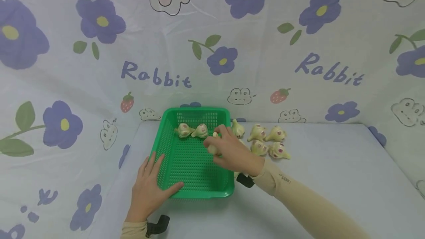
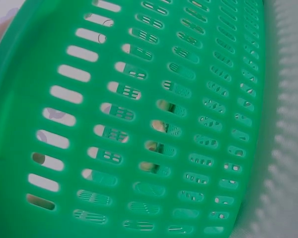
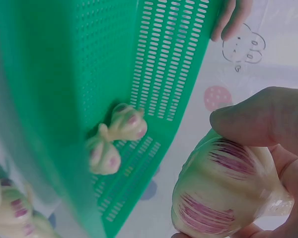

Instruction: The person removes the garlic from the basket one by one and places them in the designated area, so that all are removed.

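Observation:
In the head view my right hand (image 1: 230,150) grips a garlic bulb (image 1: 213,149) over the right side of a green plastic basket (image 1: 196,194). The right wrist view shows this garlic bulb (image 3: 218,188) close up, pale with purple streaks, between thumb and fingers. Two more garlic bulbs (image 1: 183,130) lie inside the basket near its far wall. My left hand (image 1: 149,191) rests on the basket's near left rim, its fingers spread along the outside and the thumb over the front edge. The left wrist view is filled by the slotted basket wall (image 2: 20,124).
To the right of the basket several garlic bulbs (image 1: 259,147) lie grouped on the white table (image 1: 318,172); some are partly hidden behind my right hand. A printed cloth (image 1: 265,54) with flowers and lettering hangs behind and at the sides.

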{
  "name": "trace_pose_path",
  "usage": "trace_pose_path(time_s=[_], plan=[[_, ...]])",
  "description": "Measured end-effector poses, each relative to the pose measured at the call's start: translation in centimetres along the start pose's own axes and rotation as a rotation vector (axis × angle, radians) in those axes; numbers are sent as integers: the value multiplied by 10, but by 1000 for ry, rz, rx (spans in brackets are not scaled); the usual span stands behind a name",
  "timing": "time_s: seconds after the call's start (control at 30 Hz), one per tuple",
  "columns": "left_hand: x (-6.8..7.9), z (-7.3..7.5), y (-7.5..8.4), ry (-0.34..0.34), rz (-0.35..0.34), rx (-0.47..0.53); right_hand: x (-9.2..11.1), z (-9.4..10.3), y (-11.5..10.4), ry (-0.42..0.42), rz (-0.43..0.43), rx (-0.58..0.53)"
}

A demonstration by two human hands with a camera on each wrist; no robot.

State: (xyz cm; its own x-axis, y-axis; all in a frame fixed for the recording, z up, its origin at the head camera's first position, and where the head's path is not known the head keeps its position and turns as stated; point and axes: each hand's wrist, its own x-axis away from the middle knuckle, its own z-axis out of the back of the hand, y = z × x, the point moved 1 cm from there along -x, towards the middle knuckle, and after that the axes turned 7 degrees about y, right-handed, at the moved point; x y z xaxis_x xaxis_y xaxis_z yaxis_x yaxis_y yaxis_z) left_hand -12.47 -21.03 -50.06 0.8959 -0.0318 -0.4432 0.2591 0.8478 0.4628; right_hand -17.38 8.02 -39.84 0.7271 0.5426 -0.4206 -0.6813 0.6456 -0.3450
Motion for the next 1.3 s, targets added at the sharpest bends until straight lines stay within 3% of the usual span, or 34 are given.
trace_pose_path(time_s=[0.4,0.8,1.3], plan=[[1,1,2,4,1,-2,34,8,21,42,-118,-4],[0,1,3,0,5,4,68,18,46,91,-146,36],[-1,2,4,-15,8,10,99,11,71,107,-186,164]])
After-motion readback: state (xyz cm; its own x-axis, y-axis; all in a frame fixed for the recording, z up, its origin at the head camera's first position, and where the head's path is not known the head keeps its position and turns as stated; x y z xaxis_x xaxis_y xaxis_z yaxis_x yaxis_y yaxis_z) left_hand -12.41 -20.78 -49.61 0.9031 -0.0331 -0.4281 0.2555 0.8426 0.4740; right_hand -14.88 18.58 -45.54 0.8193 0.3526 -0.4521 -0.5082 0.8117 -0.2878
